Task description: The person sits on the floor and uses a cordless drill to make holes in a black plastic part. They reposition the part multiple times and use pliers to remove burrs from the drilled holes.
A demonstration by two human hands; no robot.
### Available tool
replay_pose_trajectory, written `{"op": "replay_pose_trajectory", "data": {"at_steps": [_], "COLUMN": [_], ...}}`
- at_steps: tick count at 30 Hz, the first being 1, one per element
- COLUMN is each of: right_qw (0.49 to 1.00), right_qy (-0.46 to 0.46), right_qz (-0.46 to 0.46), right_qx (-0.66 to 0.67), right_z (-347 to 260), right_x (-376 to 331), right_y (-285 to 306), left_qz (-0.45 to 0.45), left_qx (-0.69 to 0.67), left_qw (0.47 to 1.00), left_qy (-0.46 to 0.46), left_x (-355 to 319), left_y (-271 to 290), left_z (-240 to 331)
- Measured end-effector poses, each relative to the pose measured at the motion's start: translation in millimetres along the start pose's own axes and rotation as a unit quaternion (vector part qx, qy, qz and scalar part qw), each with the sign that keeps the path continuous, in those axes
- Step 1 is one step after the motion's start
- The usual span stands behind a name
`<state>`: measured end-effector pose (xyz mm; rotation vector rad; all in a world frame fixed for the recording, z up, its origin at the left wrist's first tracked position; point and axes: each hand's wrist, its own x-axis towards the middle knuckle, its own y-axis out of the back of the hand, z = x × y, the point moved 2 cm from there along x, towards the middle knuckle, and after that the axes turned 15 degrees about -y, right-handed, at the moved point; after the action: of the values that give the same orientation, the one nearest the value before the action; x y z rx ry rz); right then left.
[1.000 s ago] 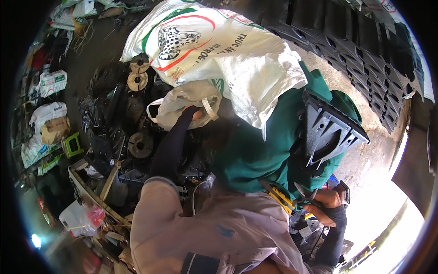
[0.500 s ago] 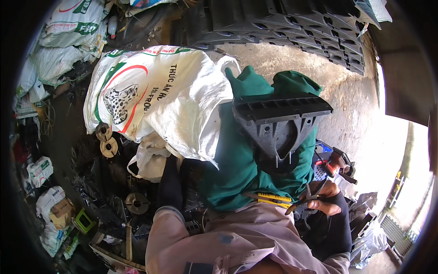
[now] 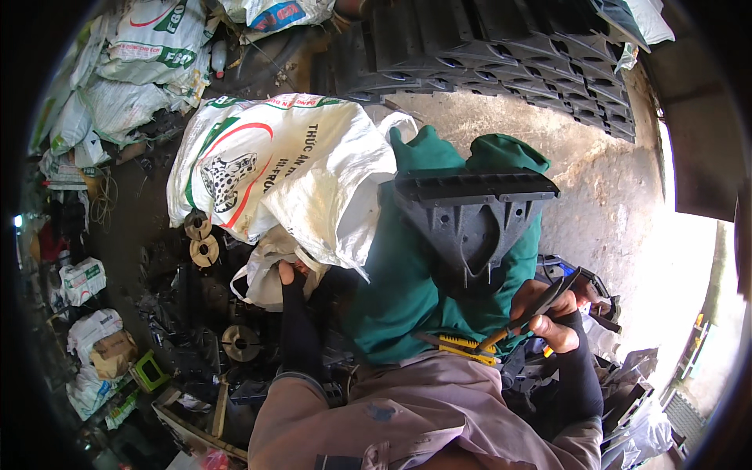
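Note:
My left hand [image 3: 288, 271] reaches into the mouth of a small white bag [image 3: 265, 274] beside the large sack; its fingertips are hidden there. In my right hand [image 3: 552, 317] is a knife-like tool [image 3: 561, 293] with a dark blade and a brownish handle, the blade slanting up and right. A black moulded plastic part [image 3: 462, 223], with a ribbed flange and a tapered body, rests on the green cloth [image 3: 399, 290] in front of me. A yellow-handled tool [image 3: 468, 350] lies at the near edge of the cloth, close to my lap.
A large white printed sack [image 3: 290, 172] lies left of the cloth. Stacked black plastic parts [image 3: 501, 63] fill the far side. Round beige spools [image 3: 240, 343] sit among dark scraps at left. More white sacks [image 3: 141, 55] lie far left. A blue bin [image 3: 558, 268] stands at right.
My left hand has come into sight at the small bag's mouth. My right hand has swung the tool up, its blade now pointing up and right. The whole view has shifted slightly.

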<state>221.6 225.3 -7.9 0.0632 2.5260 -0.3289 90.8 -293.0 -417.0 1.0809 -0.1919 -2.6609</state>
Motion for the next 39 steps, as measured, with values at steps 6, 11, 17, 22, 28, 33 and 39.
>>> {"op": "replay_pose_trajectory", "data": {"at_steps": [6,11,17,22,28,33,39], "right_qw": [0.997,0.991,0.997,0.945,0.928,0.957,0.971], "right_qy": [0.007,0.006,-0.042,0.040,0.103,0.066,0.054], "right_qz": [-0.032,-0.074,-0.051,0.147,0.209,0.173,0.135], "right_qx": [0.073,0.112,0.033,-0.289,-0.292,-0.222,-0.189], "right_z": [3,1,-20,-36,-30,-28,-19], "right_x": [2,14,21,22,24,24,23], "right_y": [1,-7,-35,-50,-50,-38,-22], "left_qz": [-0.171,-0.226,-0.431,-0.536,-0.493,-0.466,-0.479], "left_qx": [-0.297,-0.405,-0.468,-0.391,-0.232,-0.089,-0.051], "left_qw": [0.937,0.878,0.765,0.746,0.827,0.831,0.809], "left_qy": [-0.069,-0.113,-0.103,-0.054,-0.135,-0.291,-0.337], "left_x": [-48,-154,-273,-342,-374,-383,-388], "left_y": [18,5,-106,-183,-228,-234,-243], "left_z": [28,110,218,266,271,262,256]}}
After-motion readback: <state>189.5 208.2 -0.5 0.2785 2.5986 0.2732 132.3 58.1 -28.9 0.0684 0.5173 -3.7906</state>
